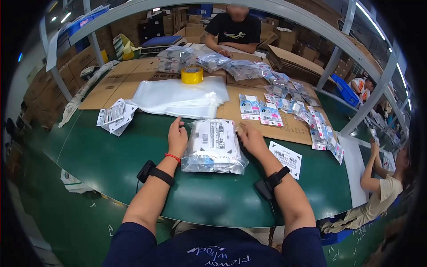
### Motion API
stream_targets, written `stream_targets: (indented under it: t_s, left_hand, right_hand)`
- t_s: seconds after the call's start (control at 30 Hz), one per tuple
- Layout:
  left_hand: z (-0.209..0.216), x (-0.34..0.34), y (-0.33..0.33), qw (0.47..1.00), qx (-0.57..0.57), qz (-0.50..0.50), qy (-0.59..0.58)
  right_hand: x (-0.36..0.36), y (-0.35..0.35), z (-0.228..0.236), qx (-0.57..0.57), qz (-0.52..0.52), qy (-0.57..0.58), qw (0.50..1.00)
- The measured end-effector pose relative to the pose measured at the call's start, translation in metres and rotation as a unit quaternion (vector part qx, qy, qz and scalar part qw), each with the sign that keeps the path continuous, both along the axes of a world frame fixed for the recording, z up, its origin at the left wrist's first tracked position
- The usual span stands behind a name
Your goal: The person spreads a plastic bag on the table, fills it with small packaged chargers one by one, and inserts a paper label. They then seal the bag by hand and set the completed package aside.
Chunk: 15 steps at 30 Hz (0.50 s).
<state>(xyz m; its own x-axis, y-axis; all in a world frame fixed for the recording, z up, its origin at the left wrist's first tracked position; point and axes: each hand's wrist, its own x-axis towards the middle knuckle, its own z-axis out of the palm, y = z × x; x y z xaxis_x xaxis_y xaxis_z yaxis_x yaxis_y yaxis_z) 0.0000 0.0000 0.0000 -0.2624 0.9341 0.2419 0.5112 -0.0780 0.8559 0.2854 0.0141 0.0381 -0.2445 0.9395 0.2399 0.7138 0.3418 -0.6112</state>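
Note:
A clear plastic bag packed with small packages [213, 162] lies on the green table in front of me, with a white printed label [217, 137] on its top. My left hand [177, 137] is beside the bag's left edge, fingers stretched forward and apart, holding nothing. At the right edge, my right hand [251, 139] rests close against the bag with its fingers loosely bent; I see nothing gripped in it. Just right of that hand lies a loose white label sheet [285, 159]. A stack of similar labels [116, 116] sits to the left.
Flat clear bags [173, 99] and a yellow tape roll [192, 75] lie on cardboard beyond the packed bag. Several blister packs [271, 114] spread at the right; filled bags [175, 58] are piled farther back. One person [234, 33] sits opposite, another [384, 189] works at right. Metal posts frame the table.

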Motion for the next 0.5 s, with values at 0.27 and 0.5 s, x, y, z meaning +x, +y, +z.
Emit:
stream_targets:
  t_s: [0.27, 0.5]
  left_hand:
    - [0.015, 0.001, -0.017, 0.973, 0.087, -0.108, -0.184]
    - [0.029, 0.021, -0.040, 0.958, 0.006, -0.285, 0.038]
  right_hand:
    - [-0.034, -0.011, 0.061, 0.081, 0.050, 0.124, 0.988]
    - [-0.084, -0.028, 0.027, 0.156, 0.106, -0.203, 0.961]
